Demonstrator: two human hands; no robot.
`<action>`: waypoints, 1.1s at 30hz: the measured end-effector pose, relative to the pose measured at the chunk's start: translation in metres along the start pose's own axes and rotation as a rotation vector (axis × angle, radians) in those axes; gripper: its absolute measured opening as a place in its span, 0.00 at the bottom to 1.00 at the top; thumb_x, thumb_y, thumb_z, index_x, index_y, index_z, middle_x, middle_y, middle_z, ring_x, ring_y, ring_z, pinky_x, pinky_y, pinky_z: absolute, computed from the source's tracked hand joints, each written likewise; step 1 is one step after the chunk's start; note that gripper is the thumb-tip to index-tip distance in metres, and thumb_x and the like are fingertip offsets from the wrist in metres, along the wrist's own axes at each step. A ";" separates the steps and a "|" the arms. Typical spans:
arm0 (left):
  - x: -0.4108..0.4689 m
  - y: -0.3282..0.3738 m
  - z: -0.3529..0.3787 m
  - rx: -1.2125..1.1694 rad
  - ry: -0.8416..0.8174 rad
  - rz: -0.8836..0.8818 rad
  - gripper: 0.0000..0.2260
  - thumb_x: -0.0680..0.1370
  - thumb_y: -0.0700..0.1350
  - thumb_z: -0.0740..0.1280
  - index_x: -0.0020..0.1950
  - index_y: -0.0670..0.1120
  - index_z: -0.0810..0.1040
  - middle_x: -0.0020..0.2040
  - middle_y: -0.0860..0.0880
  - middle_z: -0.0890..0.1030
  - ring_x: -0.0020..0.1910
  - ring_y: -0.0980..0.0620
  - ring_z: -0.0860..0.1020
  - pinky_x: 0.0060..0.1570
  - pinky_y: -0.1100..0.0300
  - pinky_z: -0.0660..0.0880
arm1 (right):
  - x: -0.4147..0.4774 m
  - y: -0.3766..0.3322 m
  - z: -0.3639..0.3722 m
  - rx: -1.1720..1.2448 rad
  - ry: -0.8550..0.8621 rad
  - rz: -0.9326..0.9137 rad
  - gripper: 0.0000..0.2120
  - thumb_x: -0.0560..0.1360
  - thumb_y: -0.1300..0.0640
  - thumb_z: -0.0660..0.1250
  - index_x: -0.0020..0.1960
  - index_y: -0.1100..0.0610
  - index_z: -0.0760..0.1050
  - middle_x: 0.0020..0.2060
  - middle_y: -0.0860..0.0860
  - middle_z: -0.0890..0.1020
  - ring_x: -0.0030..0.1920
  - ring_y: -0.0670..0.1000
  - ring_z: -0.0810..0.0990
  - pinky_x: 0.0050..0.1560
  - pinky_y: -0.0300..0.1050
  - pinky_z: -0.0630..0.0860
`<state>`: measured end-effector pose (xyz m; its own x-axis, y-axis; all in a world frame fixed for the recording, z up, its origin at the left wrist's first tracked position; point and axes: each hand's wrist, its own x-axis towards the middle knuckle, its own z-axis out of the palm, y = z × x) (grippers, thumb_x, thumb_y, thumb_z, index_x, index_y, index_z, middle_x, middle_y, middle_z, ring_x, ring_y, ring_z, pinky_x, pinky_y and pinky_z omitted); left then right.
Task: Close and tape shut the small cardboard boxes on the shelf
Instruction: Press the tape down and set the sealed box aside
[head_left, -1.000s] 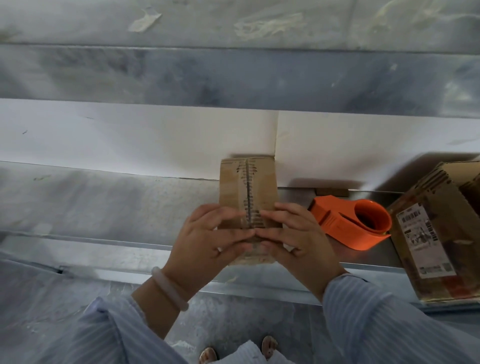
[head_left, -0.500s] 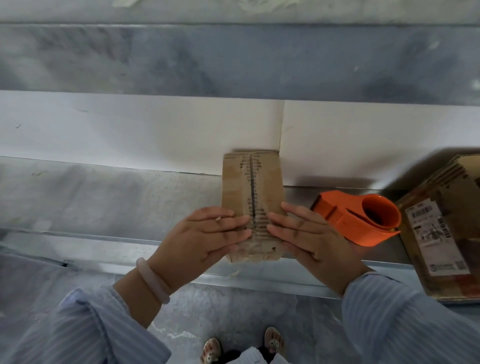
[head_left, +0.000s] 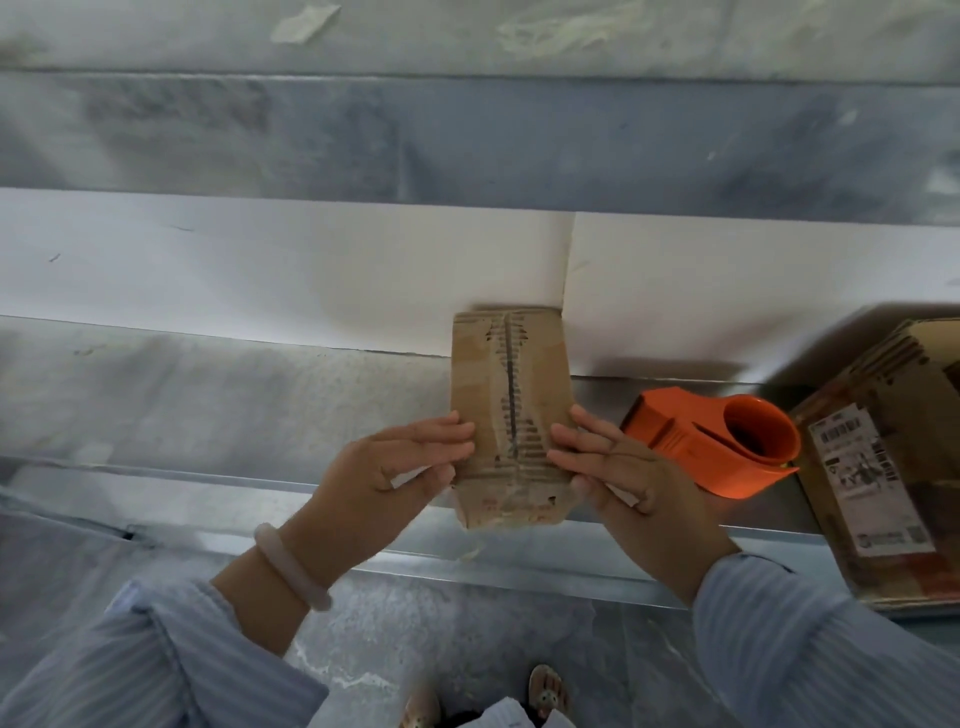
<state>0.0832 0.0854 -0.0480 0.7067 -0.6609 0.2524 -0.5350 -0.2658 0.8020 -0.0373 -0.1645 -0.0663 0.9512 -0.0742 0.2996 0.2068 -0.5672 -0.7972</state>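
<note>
Metal shelf (head_left: 208, 405) with a small cardboard box (head_left: 509, 374) at its front edge, under two hands.
A bigger labelled box (head_left: 883, 467) stands at the far right, and an orange tape dispenser (head_left: 727, 441) lies between the two boxes. The left hand (head_left: 395, 467) and right hand (head_left: 623, 473) lay straight fingers on the closed flaps and grip nothing.

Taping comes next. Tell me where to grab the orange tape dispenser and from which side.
Probably the round hoop end of the tape dispenser, from above with the right hand, the nearer one: the hoop opens upward, while the narrow blade end points toward the small box.
</note>
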 end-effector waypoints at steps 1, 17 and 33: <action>-0.004 0.004 0.008 0.037 0.093 -0.051 0.20 0.75 0.58 0.67 0.66 0.55 0.76 0.67 0.62 0.75 0.68 0.61 0.72 0.67 0.57 0.72 | -0.001 -0.006 0.003 -0.003 0.054 0.042 0.16 0.77 0.48 0.63 0.64 0.41 0.75 0.65 0.34 0.74 0.72 0.42 0.68 0.70 0.44 0.68; -0.006 0.042 0.093 -0.478 0.464 -0.450 0.24 0.82 0.43 0.62 0.74 0.58 0.58 0.64 0.65 0.70 0.60 0.70 0.74 0.55 0.69 0.75 | 0.001 -0.043 0.070 0.346 0.450 0.447 0.27 0.76 0.45 0.59 0.74 0.49 0.68 0.63 0.44 0.79 0.64 0.44 0.76 0.64 0.48 0.75; -0.023 0.036 0.093 -0.573 0.354 -0.405 0.27 0.81 0.58 0.57 0.77 0.59 0.51 0.71 0.68 0.68 0.71 0.62 0.68 0.65 0.65 0.71 | 0.001 -0.051 0.061 0.501 0.404 0.483 0.16 0.82 0.54 0.59 0.69 0.51 0.72 0.58 0.46 0.82 0.58 0.43 0.80 0.55 0.37 0.78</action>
<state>0.0043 0.0254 -0.0753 0.9526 -0.3017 -0.0389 0.0499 0.0290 0.9983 -0.0333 -0.0857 -0.0577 0.8252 -0.5627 -0.0487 -0.0371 0.0321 -0.9988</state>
